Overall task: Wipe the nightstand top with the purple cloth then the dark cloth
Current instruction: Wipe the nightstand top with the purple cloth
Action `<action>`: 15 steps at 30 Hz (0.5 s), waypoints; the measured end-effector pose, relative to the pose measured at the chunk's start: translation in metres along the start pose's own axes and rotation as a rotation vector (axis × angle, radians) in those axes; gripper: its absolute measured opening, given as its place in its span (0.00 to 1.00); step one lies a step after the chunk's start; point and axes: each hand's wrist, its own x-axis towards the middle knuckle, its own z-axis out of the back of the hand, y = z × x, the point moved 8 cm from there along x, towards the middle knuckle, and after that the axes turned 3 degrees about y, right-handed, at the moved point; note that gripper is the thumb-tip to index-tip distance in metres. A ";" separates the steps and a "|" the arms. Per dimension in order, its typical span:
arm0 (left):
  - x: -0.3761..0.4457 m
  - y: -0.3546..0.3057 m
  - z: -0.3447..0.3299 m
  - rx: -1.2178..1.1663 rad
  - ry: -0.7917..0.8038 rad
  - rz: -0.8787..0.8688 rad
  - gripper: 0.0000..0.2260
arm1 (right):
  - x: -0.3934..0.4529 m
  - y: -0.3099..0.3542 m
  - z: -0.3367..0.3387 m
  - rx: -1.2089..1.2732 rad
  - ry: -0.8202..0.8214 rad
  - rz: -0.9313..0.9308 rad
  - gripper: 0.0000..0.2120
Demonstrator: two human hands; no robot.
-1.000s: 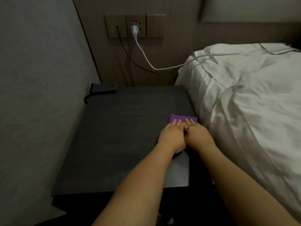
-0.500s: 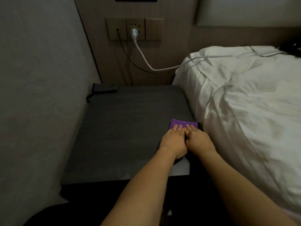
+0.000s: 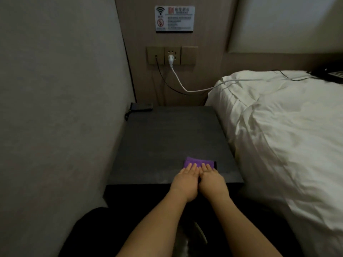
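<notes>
The purple cloth (image 3: pixel 196 161) lies folded on the dark nightstand top (image 3: pixel 167 138), near its front edge and right of the middle. My left hand (image 3: pixel 185 180) and my right hand (image 3: pixel 211 179) lie side by side with straight fingers pressing flat on the cloth's near part. Only the cloth's far strip shows beyond my fingertips. A thin dark edge (image 3: pixel 215 164) sticks out at the cloth's right side; I cannot tell whether it is the dark cloth.
A small dark object (image 3: pixel 141 107) with a cord sits at the nightstand's back left corner. A grey wall borders the left. The white bed (image 3: pixel 289 138) borders the right. A white cable (image 3: pixel 183 84) runs from the wall socket (image 3: pixel 171 56) onto the bed.
Both hands have drawn the purple cloth back toward the front edge and a little left of the right edge. The view has tilted up, showing the wall sign.
</notes>
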 end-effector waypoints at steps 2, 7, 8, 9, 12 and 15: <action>-0.013 0.022 0.000 0.011 0.004 0.049 0.29 | 0.001 0.026 -0.001 -0.015 0.000 0.041 0.25; -0.046 0.076 -0.003 0.013 0.023 0.139 0.29 | 0.005 0.093 -0.004 -0.040 0.027 0.127 0.25; -0.051 0.087 -0.004 0.005 0.017 0.154 0.29 | 0.005 0.104 -0.005 -0.046 0.033 0.145 0.25; -0.057 0.098 -0.006 -0.003 0.011 0.169 0.29 | 0.005 0.116 -0.006 -0.049 0.038 0.163 0.25; -0.072 0.126 -0.009 -0.006 -0.003 0.216 0.28 | 0.010 0.148 -0.008 -0.055 0.042 0.217 0.25; -0.086 0.153 -0.014 -0.007 0.001 0.274 0.28 | 0.016 0.177 -0.012 -0.058 0.055 0.273 0.25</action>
